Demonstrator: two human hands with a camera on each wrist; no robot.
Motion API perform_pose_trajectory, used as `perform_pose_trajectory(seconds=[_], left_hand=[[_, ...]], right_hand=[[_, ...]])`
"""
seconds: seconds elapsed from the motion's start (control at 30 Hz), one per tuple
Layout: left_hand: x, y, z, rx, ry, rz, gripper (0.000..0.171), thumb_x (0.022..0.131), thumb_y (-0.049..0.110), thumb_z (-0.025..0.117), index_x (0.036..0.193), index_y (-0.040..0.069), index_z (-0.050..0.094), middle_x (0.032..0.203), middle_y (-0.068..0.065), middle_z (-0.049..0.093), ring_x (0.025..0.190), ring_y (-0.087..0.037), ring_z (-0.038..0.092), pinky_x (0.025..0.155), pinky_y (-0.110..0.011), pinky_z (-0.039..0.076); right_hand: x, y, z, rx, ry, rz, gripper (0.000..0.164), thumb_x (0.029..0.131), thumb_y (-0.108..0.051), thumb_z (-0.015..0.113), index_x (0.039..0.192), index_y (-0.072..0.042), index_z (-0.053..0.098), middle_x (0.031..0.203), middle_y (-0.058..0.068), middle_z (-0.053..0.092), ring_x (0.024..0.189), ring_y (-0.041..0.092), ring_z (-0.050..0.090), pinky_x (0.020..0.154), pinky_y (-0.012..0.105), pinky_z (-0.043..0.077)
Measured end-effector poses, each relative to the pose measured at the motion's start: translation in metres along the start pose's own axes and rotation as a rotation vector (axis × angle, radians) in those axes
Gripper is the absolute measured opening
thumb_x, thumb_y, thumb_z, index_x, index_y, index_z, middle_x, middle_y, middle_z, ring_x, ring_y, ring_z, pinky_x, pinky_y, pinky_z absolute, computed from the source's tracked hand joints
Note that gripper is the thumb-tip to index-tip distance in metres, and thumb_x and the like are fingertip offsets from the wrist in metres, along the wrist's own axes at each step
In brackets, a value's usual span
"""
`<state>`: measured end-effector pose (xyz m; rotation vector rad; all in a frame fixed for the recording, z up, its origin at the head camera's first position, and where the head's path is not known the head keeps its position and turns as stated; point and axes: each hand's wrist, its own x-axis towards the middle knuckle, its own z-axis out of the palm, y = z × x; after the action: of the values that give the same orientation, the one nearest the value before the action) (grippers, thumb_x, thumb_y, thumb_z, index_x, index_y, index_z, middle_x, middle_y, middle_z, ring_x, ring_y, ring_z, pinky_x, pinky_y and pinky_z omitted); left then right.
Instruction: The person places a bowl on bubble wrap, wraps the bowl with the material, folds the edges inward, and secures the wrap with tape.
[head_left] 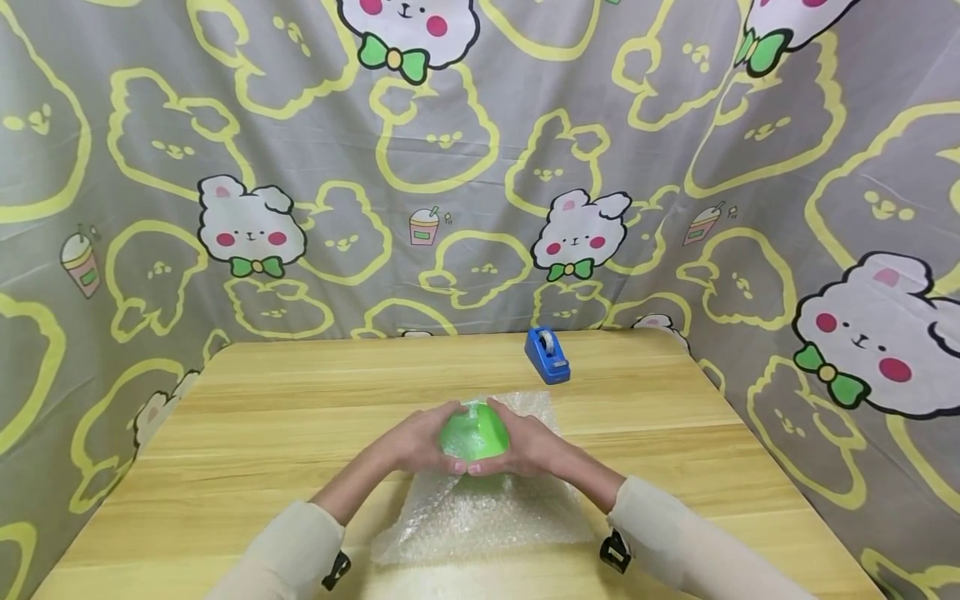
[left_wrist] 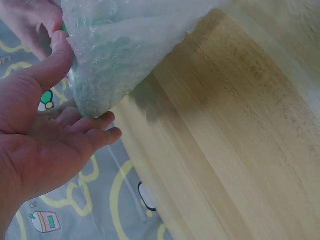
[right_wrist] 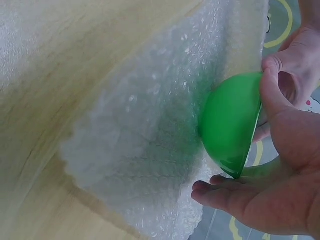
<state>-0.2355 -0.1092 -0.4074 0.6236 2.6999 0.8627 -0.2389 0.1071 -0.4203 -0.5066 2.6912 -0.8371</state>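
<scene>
A glossy green bowl (head_left: 492, 433) is held between both hands above the middle of the table. Bubble wrap (head_left: 487, 517) lies beneath it, and a part of the sheet is folded up over the bowl's left side. My left hand (head_left: 423, 442) grips that covered side; in the left wrist view the wrap (left_wrist: 115, 55) sits between thumb and fingers. On the bare side, my right hand (head_left: 531, 443) holds the rim, thumb at one edge and fingers at the other. The right wrist view shows the bowl (right_wrist: 231, 122) tilted, its smooth outside against the wrap (right_wrist: 150, 125). Both thumbs nearly meet at the near rim.
A blue tape dispenser (head_left: 547, 357) with a roll in it stands toward the back of the wooden table (head_left: 300, 392), right of centre. A patterned grey curtain (head_left: 480, 292) hangs behind the table and along its sides.
</scene>
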Motion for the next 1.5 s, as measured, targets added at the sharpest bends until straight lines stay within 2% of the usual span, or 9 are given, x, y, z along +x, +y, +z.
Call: perform_pose_trajectory(seconds=[0.37, 0.53, 0.73, 0.87, 1.03, 1.1, 1.23, 1.43, 1.5], left_hand=[[0.0, 0.004, 0.001, -0.002, 0.031, -0.014, 0.088, 0.069, 0.021, 0.093, 0.144, 0.005, 0.051, 0.131, -0.02, 0.065, 0.117, -0.04, 0.062, 0.099, -0.055, 0.052], [0.0, 0.003, 0.001, -0.004, 0.031, -0.023, 0.09, 0.07, 0.022, 0.093, 0.147, 0.004, 0.05, 0.142, -0.024, 0.058, 0.127, -0.044, 0.056, 0.108, -0.058, 0.045], [0.0, 0.003, 0.002, -0.003, 0.04, -0.038, 0.09, 0.069, 0.022, 0.094, 0.147, 0.005, 0.051, 0.145, -0.023, 0.056, 0.132, -0.046, 0.052, 0.112, -0.06, 0.04], [0.001, 0.002, 0.002, 0.011, 0.042, -0.036, 0.09, 0.069, 0.023, 0.094, 0.146, 0.006, 0.051, 0.145, -0.022, 0.057, 0.132, -0.046, 0.052, 0.112, -0.059, 0.04], [0.0, 0.001, 0.002, 0.021, 0.044, -0.03, 0.091, 0.068, 0.024, 0.094, 0.146, 0.006, 0.051, 0.143, -0.022, 0.058, 0.131, -0.045, 0.053, 0.112, -0.059, 0.041], [0.0, 0.001, 0.002, 0.021, 0.047, -0.031, 0.09, 0.068, 0.024, 0.094, 0.146, 0.006, 0.052, 0.142, -0.022, 0.059, 0.13, -0.045, 0.054, 0.111, -0.059, 0.041], [0.0, 0.002, 0.002, 0.019, 0.046, -0.033, 0.091, 0.068, 0.024, 0.094, 0.146, 0.005, 0.051, 0.143, -0.023, 0.057, 0.131, -0.045, 0.053, 0.112, -0.059, 0.041], [-0.001, 0.004, 0.001, 0.019, 0.042, -0.04, 0.092, 0.067, 0.023, 0.094, 0.146, 0.005, 0.051, 0.144, -0.023, 0.056, 0.132, -0.046, 0.053, 0.111, -0.059, 0.042], [0.0, 0.004, 0.001, 0.021, 0.041, -0.043, 0.091, 0.068, 0.023, 0.094, 0.146, 0.005, 0.051, 0.145, -0.023, 0.056, 0.132, -0.046, 0.052, 0.112, -0.059, 0.041]], right_hand=[[0.001, -0.002, -0.011, -0.027, -0.047, -0.002, 0.105, 0.083, -0.061, 0.075, 0.161, -0.011, 0.026, 0.131, 0.021, 0.062, 0.11, 0.03, 0.063, 0.086, 0.044, 0.056], [0.006, 0.004, -0.023, 0.033, 0.036, 0.049, 0.1, 0.09, -0.061, 0.068, 0.16, -0.004, 0.026, 0.137, 0.027, 0.06, 0.122, 0.04, 0.062, 0.097, 0.052, 0.055], [0.02, 0.033, -0.045, -0.011, 0.24, 0.1, 0.065, 0.097, -0.044, 0.066, 0.136, 0.008, 0.054, 0.11, 0.024, 0.071, 0.091, 0.03, 0.071, 0.073, 0.041, 0.06], [0.023, 0.058, -0.053, -0.049, 0.261, 0.152, 0.059, 0.099, -0.04, 0.063, 0.122, 0.014, 0.057, 0.099, 0.023, 0.069, 0.08, 0.028, 0.067, 0.066, 0.039, 0.055], [0.025, 0.073, -0.047, 0.113, 0.168, 0.259, 0.074, 0.098, -0.044, 0.064, 0.136, 0.017, 0.046, 0.129, 0.035, 0.06, 0.078, 0.029, 0.067, 0.068, 0.037, 0.058], [0.027, 0.075, -0.042, 0.205, 0.156, 0.285, 0.067, 0.096, -0.042, 0.068, 0.128, 0.015, 0.051, 0.116, 0.029, 0.063, 0.068, 0.022, 0.06, 0.061, 0.031, 0.054], [0.032, 0.077, -0.034, 0.302, 0.173, 0.293, 0.053, 0.09, -0.038, 0.076, 0.11, 0.007, 0.056, 0.088, 0.011, 0.057, 0.075, 0.018, 0.054, 0.062, 0.028, 0.047], [0.035, 0.071, -0.031, 0.412, 0.164, 0.263, 0.059, 0.092, -0.035, 0.073, 0.131, 0.006, 0.059, 0.124, 0.021, 0.065, 0.113, 0.032, 0.063, 0.094, 0.043, 0.054], [0.036, 0.066, -0.034, 0.428, 0.154, 0.246, 0.054, 0.093, -0.035, 0.07, 0.128, 0.005, 0.061, 0.126, 0.021, 0.065, 0.114, 0.032, 0.063, 0.096, 0.044, 0.054]])
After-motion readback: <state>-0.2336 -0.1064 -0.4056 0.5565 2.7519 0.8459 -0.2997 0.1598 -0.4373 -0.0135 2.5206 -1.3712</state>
